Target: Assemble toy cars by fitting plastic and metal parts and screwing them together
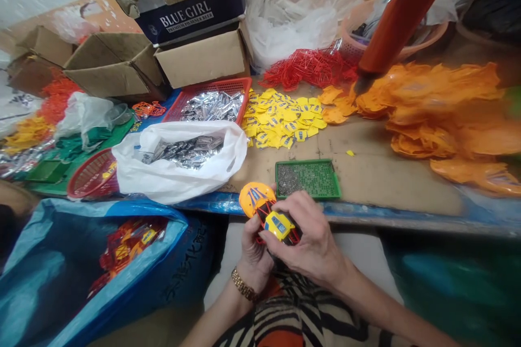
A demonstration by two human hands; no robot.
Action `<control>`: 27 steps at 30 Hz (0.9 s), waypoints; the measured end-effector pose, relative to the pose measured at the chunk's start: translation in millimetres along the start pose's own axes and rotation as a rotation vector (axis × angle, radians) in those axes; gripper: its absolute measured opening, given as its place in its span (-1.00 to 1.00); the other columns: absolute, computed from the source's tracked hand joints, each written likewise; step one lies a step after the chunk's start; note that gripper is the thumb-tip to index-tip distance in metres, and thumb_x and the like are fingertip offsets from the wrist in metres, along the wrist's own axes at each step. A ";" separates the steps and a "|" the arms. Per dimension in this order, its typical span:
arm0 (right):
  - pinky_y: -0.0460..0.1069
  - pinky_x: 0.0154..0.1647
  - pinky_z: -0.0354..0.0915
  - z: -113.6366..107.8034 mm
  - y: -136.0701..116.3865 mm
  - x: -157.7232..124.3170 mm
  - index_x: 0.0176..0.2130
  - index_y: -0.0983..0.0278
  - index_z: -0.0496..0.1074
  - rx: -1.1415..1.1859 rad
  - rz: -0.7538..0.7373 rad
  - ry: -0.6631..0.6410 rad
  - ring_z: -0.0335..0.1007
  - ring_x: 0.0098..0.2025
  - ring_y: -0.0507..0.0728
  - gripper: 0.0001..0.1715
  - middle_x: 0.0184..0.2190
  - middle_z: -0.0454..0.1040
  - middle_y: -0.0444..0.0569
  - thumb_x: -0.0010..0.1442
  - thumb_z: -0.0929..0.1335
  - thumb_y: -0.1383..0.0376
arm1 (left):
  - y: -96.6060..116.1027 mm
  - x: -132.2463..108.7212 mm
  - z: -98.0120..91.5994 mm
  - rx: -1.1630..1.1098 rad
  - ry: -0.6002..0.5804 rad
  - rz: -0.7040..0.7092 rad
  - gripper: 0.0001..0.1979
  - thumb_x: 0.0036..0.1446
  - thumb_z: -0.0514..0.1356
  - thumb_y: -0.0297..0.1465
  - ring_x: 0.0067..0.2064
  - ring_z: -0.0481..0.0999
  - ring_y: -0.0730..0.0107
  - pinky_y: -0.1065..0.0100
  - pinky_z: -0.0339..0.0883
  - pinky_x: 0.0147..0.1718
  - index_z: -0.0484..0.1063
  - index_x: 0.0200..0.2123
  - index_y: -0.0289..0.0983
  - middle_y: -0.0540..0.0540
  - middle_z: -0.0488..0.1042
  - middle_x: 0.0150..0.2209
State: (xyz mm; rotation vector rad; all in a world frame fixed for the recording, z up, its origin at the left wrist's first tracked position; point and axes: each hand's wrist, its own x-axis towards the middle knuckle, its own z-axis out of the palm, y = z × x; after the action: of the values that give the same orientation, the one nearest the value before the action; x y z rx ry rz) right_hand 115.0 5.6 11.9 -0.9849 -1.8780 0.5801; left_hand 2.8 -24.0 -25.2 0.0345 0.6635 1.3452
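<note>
Toy (279, 225) in both hands, over the lap at the near edge of the desk (407, 173). Long body, set aslant, far end towards the left. Far end: a rounded orange cap (256, 194) with a blue figure printed on it. Behind it, a bright yellow cover carrying a dark blue panel; a small pale mark sits at the panel's lower end, too small to read. Thin red bars run between cap and cover and along the sides; dark parts show beneath and at the near end.

Left hand (255, 246): grips the toy from its left side, thumb up against it; gold band (243, 284) at the wrist. Right hand (311, 233): curled over the right side, fingers and thumb bracketing the yellow cover.

Writing: dark blue band on the beer box (191, 13), white capitals, "BLUE GIRL", below it "PREMIUM PILSENER BEER". Blue sack (175, 233), lower left, has a line of dark characters down its side, not legible here; red, orange and yellow pieces inside. Loose yellow covers (280, 119) on the desk bear the same blue panel, no words readable.

Just beyond the hands, a green tray (331, 193), grey bits heaped at its left. Left of it, a white bag (175, 187) of dark and silvery pieces. Far right, orange pieces (431, 97) piled up, blurred.
</note>
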 end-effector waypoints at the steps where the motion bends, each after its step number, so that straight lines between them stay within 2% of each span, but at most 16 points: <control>1: 0.08 -0.30 0.32 0.1 1.2 -0.4 -0.22 0.33 0.46 -0.013 -0.013 0.008 0.33 -0.29 0.18 -0.75 -0.38 0.46 0.04 0.07 0.46 0.29 | -0.6 0.1 1.7 -0.006 0.014 0.012 -0.31 -0.16 0.44 -0.16 0.12 0.48 -0.09 0.05 0.30 0.16 0.47 0.09 -0.21 -0.13 0.60 -0.11; 4: 0.09 -0.30 0.28 0.2 5.7 -1.5 -0.23 0.35 0.48 -0.072 -0.043 0.023 0.31 -0.31 0.18 -0.74 -0.40 0.47 0.03 0.08 0.47 0.26 | -2.8 0.7 3.0 0.008 0.061 0.039 -0.43 -0.16 0.47 -0.13 0.06 0.52 -0.04 0.07 0.29 0.17 0.56 -0.07 -0.25 -0.12 0.61 -0.18; 8: 0.07 -0.32 0.20 -0.6 10.8 -1.5 -0.29 0.34 0.49 -0.166 -0.063 0.018 0.30 -0.33 0.17 -0.75 -0.43 0.46 0.03 0.09 0.46 0.21 | -7.1 1.9 -3.5 0.012 0.163 0.037 -0.44 -0.37 0.56 -0.12 -0.18 0.60 0.14 0.12 0.35 0.13 0.58 -0.30 -0.29 -0.10 0.63 -0.28; 12: 0.06 -0.34 0.14 -0.9 12.1 -0.5 -0.30 0.31 0.49 -0.241 -0.098 0.020 0.29 -0.37 0.15 -0.69 -0.47 0.45 -0.01 0.12 0.44 0.10 | -10.2 1.8 -7.2 0.035 0.239 0.031 -0.41 -0.45 0.58 -0.14 -0.28 0.60 0.28 0.21 0.43 0.01 0.56 -0.31 -0.28 -0.04 0.63 -0.33; 16: 0.07 -0.35 0.12 -4.3 12.4 -0.4 -0.28 0.27 0.47 -0.261 -0.103 -0.030 0.27 -0.38 0.14 -0.70 -0.47 0.42 -0.04 0.12 0.42 0.09 | -8.6 -0.2 -3.3 0.110 0.199 0.013 -0.48 -0.33 0.56 -0.32 -0.27 0.61 0.23 0.22 0.46 -0.05 0.53 -0.24 -0.32 -0.02 0.61 -0.37; 19: 0.06 -0.30 0.25 -16.1 15.9 2.0 -0.13 0.28 0.46 -0.025 -0.072 -0.150 0.33 -0.31 0.14 -0.63 -0.36 0.44 -0.02 0.12 0.44 0.11 | -3.6 -1.5 -1.9 0.106 0.131 -0.028 -0.54 -0.22 0.50 -0.30 -0.15 0.62 0.05 0.12 0.46 -0.02 0.51 -0.22 -0.33 -0.08 0.62 -0.34; 22: -0.01 -0.33 0.32 -33.0 21.5 7.5 0.02 0.27 0.41 0.219 -0.008 -0.353 0.34 -0.29 0.08 -0.53 -0.27 0.39 -0.04 0.11 0.45 0.26 | 2.5 -1.6 -4.0 0.132 0.070 -0.094 -0.55 -0.19 0.48 -0.28 -0.14 0.63 -0.01 0.07 0.47 -0.04 0.50 -0.22 -0.34 -0.12 0.62 -0.36; 24: -0.02 -0.33 0.34 -42.0 24.8 11.3 0.05 0.25 0.40 0.267 -0.009 -0.439 0.35 -0.29 0.07 -0.50 -0.24 0.40 -0.05 0.09 0.44 0.36 | 5.5 -1.3 -6.1 0.161 0.030 -0.136 -0.53 -0.17 0.47 -0.28 -0.15 0.63 -0.01 0.07 0.48 -0.05 0.49 -0.19 -0.35 -0.13 0.63 -0.36; 27: 0.02 -0.16 0.39 -48.3 27.5 14.8 0.06 0.23 0.41 0.279 -0.035 -0.498 0.41 -0.16 0.10 -0.48 -0.15 0.47 -0.03 0.09 0.42 0.43 | 7.6 -1.1 -8.4 0.197 0.037 -0.149 -0.49 -0.18 0.48 -0.28 -0.20 0.64 0.05 0.11 0.49 -0.07 0.48 -0.15 -0.36 -0.12 0.63 -0.34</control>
State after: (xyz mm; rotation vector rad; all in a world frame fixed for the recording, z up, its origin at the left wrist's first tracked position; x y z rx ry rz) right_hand 164.4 33.2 22.6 -0.6595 -2.1584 1.1117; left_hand -7.9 -26.0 -28.6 0.1172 0.8123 1.1367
